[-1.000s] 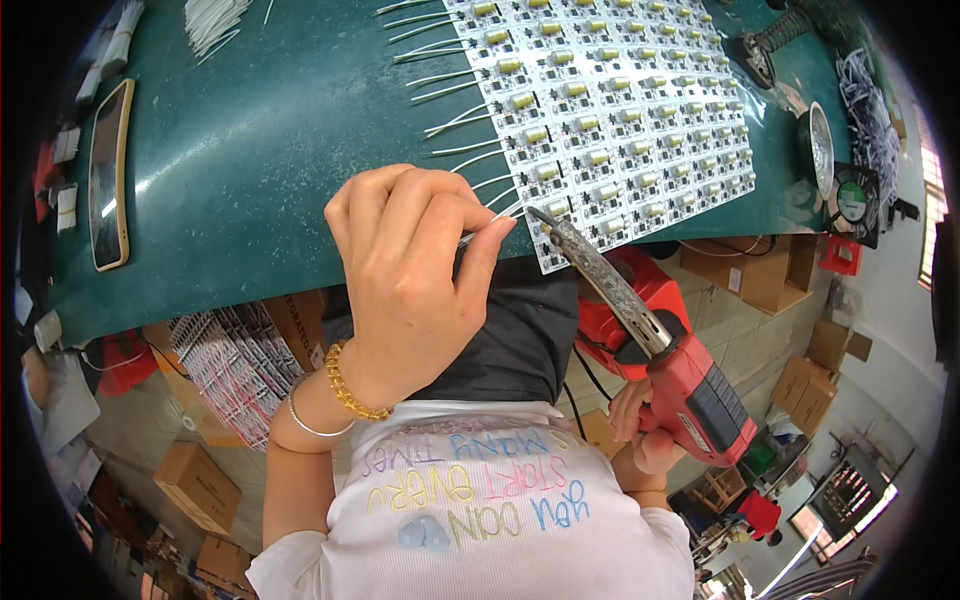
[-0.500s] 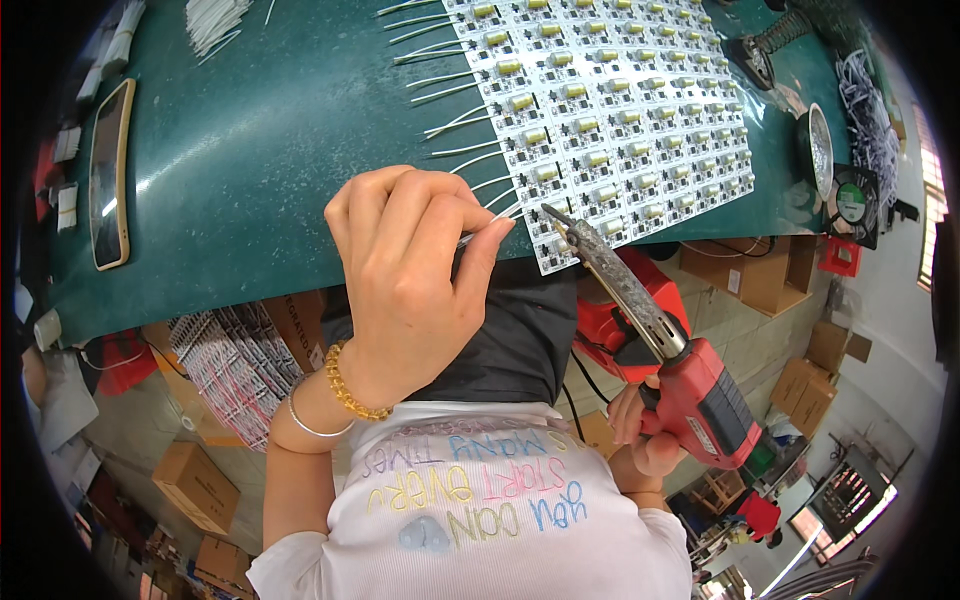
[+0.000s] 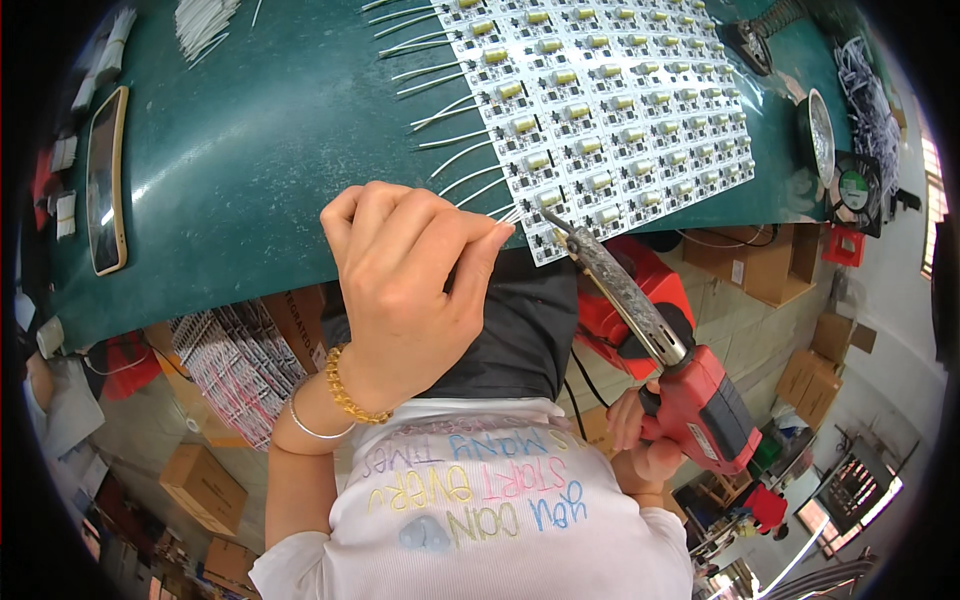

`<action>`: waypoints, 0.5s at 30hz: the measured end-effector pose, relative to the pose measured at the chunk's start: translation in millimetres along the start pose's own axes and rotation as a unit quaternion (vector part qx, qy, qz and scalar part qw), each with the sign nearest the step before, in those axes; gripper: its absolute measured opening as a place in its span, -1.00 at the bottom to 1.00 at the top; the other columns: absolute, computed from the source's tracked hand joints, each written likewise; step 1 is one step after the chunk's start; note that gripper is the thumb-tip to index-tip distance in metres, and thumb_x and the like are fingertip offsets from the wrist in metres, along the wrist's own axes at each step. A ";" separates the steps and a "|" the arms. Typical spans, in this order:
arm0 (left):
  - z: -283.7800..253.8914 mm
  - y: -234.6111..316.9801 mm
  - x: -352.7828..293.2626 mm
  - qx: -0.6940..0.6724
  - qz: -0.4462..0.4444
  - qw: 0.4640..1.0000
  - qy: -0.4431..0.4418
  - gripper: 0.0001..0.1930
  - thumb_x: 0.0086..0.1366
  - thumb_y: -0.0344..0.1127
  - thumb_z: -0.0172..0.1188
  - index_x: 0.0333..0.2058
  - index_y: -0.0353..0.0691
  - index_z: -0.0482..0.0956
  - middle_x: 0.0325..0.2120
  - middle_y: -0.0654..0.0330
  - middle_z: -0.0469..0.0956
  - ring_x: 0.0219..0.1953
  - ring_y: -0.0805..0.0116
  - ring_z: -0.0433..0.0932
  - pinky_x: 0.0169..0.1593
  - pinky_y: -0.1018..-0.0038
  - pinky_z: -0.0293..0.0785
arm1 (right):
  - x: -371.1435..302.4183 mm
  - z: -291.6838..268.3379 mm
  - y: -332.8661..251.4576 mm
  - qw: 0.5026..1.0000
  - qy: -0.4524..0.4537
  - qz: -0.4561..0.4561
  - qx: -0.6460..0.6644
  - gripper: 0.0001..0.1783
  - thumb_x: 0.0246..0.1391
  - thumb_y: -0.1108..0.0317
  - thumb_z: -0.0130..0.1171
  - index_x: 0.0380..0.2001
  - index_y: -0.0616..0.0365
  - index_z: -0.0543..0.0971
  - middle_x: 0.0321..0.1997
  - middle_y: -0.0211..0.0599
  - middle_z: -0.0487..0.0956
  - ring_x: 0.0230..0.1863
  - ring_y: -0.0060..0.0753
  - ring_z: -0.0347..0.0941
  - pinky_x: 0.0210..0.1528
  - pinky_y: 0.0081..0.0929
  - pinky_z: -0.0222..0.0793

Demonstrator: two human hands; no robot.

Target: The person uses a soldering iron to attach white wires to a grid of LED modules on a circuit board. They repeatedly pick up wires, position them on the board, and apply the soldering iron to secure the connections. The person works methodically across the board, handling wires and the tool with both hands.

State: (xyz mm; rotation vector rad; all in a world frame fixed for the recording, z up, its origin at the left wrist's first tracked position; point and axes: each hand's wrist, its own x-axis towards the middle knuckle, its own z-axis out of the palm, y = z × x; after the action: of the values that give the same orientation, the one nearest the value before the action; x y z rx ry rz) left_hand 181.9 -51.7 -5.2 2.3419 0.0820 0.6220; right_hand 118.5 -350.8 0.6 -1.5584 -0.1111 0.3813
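A panel of small white circuit boards (image 3: 590, 118), each with a yellow cylindrical part, lies on the green table. White wires (image 3: 440, 106) stick out from its left edge. My left hand (image 3: 405, 285) is closed in a pinch on a thin white wire (image 3: 508, 214) at the panel's near left corner. In my right hand (image 3: 642, 440) is a red and black soldering gun (image 3: 708, 408), gripped by its handle. Its dark tip points up and left and is at the corner board, close beside the wire end. Whether it touches the board is hard to tell.
A phone (image 3: 107, 180) and bundles of white wire (image 3: 205, 25) lie on the table's left. At the right are a soldering-iron stand (image 3: 755, 45), a metal bowl (image 3: 815, 140) and a small fan (image 3: 855, 190). Below the table edge are a red case (image 3: 650, 295) and cardboard boxes (image 3: 745, 265).
My left hand has dropped slightly toward me, baring more of the wires beyond its knuckles. The soldering gun's tip stays at the same corner of the panel. The whole view has shifted a little.
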 end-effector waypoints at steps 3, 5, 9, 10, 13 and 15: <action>0.0 -0.3 1.0 -0.001 0.000 1.000 0.004 -0.89 0.01 -0.44 0.37 -0.54 -0.18 0.58 -0.59 0.27 0.48 -0.41 0.29 0.42 -0.12 0.38 0.19 | -12.2 -4.7 4.1 0.989 0.045 0.023 -0.139 0.01 -0.10 -0.49 0.04 0.07 0.26 0.31 -0.77 -0.53 0.31 -0.73 -0.51 0.23 -0.56 -0.51 0.20; -0.5 -0.4 0.7 0.001 0.000 1.000 0.004 -0.89 0.01 -0.44 0.37 -0.54 -0.18 0.58 -0.59 0.27 0.47 -0.42 0.28 0.41 -0.12 0.38 0.19 | -10.4 -4.9 1.6 0.976 0.043 0.010 -0.213 -0.02 -0.10 -0.46 0.07 0.04 0.27 0.31 -0.76 -0.51 0.31 -0.73 -0.50 0.24 -0.56 -0.51 0.20; -1.4 -1.3 0.9 0.003 -0.001 1.000 0.001 -0.89 0.01 -0.43 0.37 -0.54 -0.17 0.58 -0.59 0.27 0.47 -0.42 0.28 0.42 -0.13 0.38 0.19 | -6.1 -3.9 1.0 0.980 0.030 -0.004 -0.199 -0.07 -0.11 -0.41 0.12 -0.01 0.28 0.32 -0.75 -0.49 0.32 -0.72 -0.50 0.26 -0.58 -0.52 0.21; -1.5 -1.2 1.4 0.004 0.001 1.000 -0.002 -0.89 0.01 -0.43 0.37 -0.54 -0.17 0.58 -0.59 0.27 0.47 -0.42 0.28 0.42 -0.13 0.38 0.19 | -4.2 -1.9 0.4 0.987 0.027 -0.005 -0.159 -0.08 -0.11 -0.41 0.12 -0.03 0.28 0.32 -0.75 -0.48 0.32 -0.72 -0.50 0.26 -0.58 -0.52 0.22; -2.1 -1.3 2.3 0.005 0.005 1.000 -0.010 -0.89 0.01 -0.43 0.37 -0.54 -0.17 0.58 -0.60 0.28 0.47 -0.42 0.29 0.42 -0.14 0.38 0.19 | 10.4 6.1 -4.5 1.000 -0.014 -0.004 -0.016 -0.11 -0.11 -0.42 0.12 -0.10 0.27 0.34 -0.74 -0.47 0.34 -0.72 -0.52 0.28 -0.58 -0.53 0.24; -2.6 -1.6 2.5 0.005 0.004 1.000 -0.010 -0.89 0.01 -0.43 0.37 -0.55 -0.17 0.58 -0.60 0.28 0.46 -0.43 0.29 0.42 -0.14 0.38 0.19 | 11.2 -0.4 -3.5 0.997 -0.036 0.000 -0.066 -0.14 -0.11 -0.42 0.11 -0.15 0.26 0.35 -0.74 -0.47 0.35 -0.73 -0.52 0.28 -0.59 -0.53 0.25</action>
State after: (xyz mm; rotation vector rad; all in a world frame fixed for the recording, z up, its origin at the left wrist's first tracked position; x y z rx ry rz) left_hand 183.1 -48.3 -3.6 2.3589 0.0666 0.6037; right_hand 129.7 -347.7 2.1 -1.6744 -0.1960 0.4385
